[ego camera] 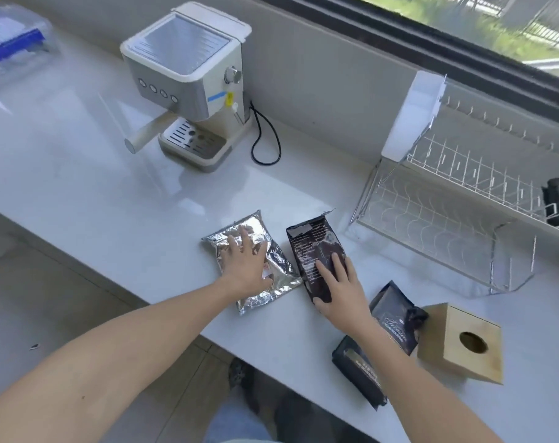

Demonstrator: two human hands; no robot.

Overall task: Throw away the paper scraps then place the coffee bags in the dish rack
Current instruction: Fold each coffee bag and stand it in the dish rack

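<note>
While both lie on the bench (112,199), our left hand (246,263) presses the silver foil bag (281,270), fingers spread flat; right hand (342,292) lies flat on the black coffee bag (313,247), neither gripped.

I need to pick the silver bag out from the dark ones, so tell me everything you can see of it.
The silver bag is a crinkled, shiny foil pouch with sealed edges, lying flat on the white counter, turned at an angle. The left hand rests spread on top of it. It lies just left of a dark bag, seemingly not touching it.
</note>
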